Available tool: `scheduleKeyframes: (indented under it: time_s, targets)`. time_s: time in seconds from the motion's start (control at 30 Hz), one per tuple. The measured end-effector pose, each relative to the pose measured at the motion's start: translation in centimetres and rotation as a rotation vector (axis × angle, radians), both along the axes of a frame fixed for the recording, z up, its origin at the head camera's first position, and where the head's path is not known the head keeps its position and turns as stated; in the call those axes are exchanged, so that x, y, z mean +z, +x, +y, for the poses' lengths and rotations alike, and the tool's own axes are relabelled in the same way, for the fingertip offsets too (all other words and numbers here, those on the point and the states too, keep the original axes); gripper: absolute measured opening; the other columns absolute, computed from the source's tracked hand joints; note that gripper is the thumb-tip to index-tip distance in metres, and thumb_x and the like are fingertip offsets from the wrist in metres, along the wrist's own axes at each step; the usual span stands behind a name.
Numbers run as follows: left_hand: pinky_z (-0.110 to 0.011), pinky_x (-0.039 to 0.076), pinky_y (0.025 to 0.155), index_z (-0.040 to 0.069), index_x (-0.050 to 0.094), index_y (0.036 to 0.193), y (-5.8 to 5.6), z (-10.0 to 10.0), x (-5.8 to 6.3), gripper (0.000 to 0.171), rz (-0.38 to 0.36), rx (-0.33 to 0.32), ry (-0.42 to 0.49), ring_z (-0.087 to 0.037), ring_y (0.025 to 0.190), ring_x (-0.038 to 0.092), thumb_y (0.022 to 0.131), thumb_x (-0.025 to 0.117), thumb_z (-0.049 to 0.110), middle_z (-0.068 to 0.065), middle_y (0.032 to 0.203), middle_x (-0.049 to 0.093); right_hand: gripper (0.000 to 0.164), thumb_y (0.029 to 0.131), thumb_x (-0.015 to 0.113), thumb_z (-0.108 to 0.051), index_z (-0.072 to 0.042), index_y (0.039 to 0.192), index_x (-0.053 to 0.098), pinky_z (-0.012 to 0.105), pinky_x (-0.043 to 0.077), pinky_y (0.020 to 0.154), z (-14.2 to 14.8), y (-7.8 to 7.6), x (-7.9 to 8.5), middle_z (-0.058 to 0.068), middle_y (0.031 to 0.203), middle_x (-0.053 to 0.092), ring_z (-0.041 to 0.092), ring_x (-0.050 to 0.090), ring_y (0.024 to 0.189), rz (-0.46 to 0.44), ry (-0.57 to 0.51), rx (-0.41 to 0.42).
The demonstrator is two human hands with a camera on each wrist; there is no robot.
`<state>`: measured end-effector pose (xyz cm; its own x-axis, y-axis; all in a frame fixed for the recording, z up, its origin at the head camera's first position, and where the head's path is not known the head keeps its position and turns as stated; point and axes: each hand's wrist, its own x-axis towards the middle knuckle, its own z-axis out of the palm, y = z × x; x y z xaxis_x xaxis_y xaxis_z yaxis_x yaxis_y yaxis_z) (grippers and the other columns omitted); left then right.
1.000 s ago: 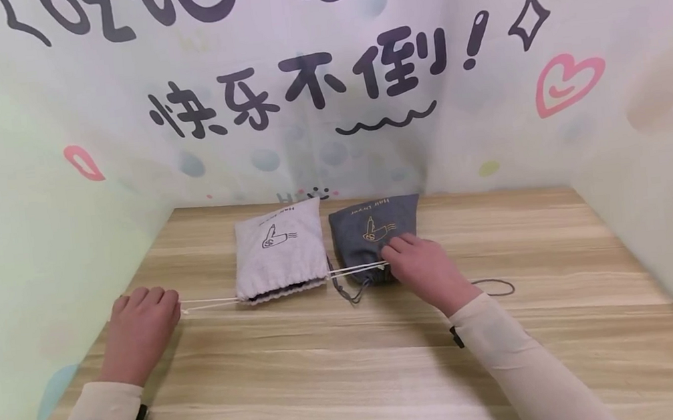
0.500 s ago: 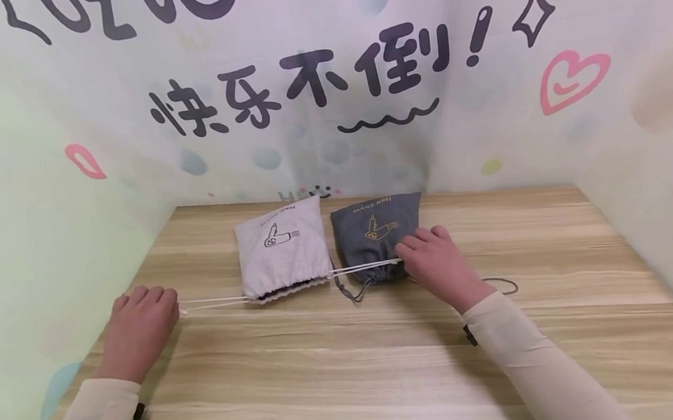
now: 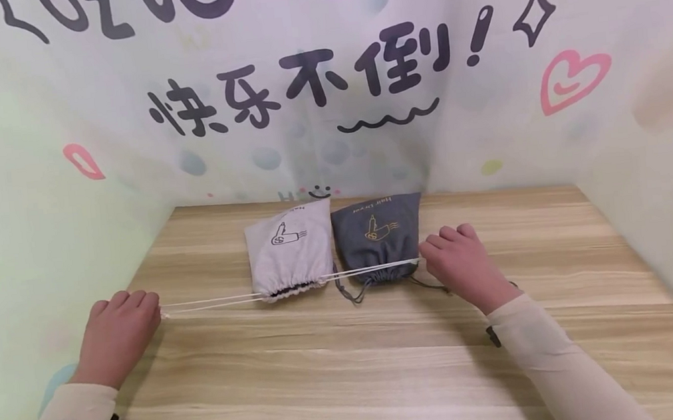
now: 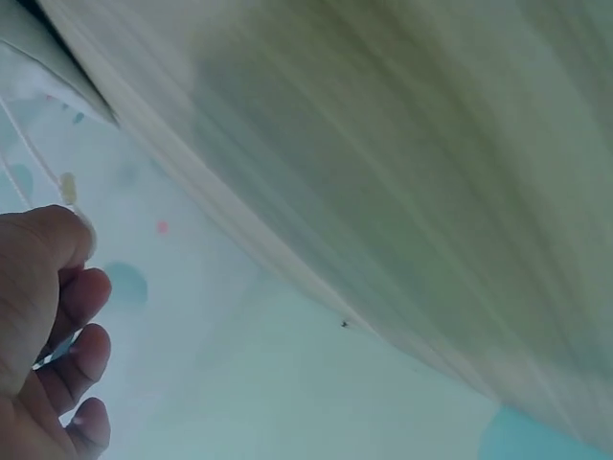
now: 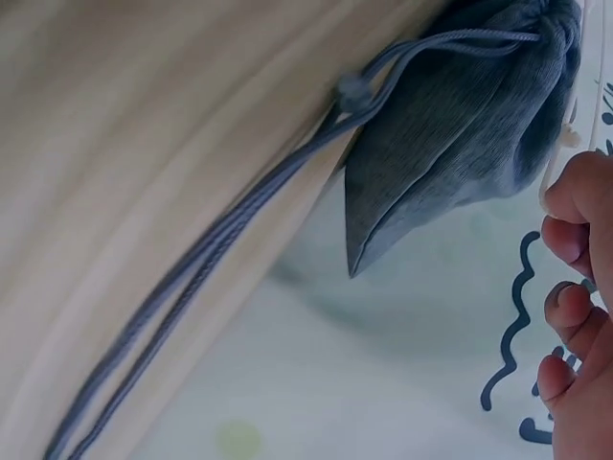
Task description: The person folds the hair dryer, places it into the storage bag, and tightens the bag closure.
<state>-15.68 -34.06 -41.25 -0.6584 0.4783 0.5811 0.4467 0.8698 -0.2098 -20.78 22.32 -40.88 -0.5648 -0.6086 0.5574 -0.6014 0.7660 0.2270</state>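
A light drawstring bag (image 3: 289, 254) with a hair dryer print lies toward the back of the table, its gathered mouth facing me and partly open. White cords run out of both sides of that mouth. My left hand (image 3: 120, 335) pinches the left cord (image 3: 212, 304), pulled straight; the left wrist view shows thumb and forefinger on its knotted end (image 4: 69, 188). On the other side my right hand (image 3: 464, 267) pinches the right cord (image 3: 372, 269), stretched across the front of a dark grey drawstring bag (image 3: 377, 236). The grey bag's mouth is drawn together.
Grey cords (image 5: 206, 244) from the dark bag trail over the wooden table (image 3: 326, 371), partly under my right hand. Behind the bags hangs a white printed cloth (image 3: 307, 152). Pale walls (image 3: 32, 230) stand on both sides.
Both hands have moved outward, the left to the left and the right to the right. The light bag's mouth has narrowed and bunched, and the bag has shifted slightly right.
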Motion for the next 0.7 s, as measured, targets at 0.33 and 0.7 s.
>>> scheduleKeyframes:
  time_s: [0.33,0.7]
  targets:
    - [-0.04,0.03,0.055,0.008,0.046,0.076,-0.5,-1.1,-0.4,0.014,-0.011,-0.02,-0.014,-0.028,0.062,0.042,0.088,0.054,0.01,-0.004,0.065,0.048,0.016,0.081,0.049,-0.003,-0.013,0.072,0.039,0.04,0.027,0.064,2.2,0.4,-0.4,-0.002,0.064,0.038,0.023,0.036,0.063,0.026,-0.047,0.009]
    - [-0.043,0.032,0.053,0.007,0.046,0.076,-1.7,-1.9,-0.5,0.04,0.04,-0.05,-0.006,-0.029,0.06,0.042,0.101,0.023,0.028,-0.008,0.066,0.052,0.016,0.082,0.049,-0.004,-0.013,0.072,0.039,0.037,0.024,0.062,5.1,1.3,-0.4,-0.004,0.063,0.034,0.019,0.03,0.061,-0.027,-0.054,-0.04]
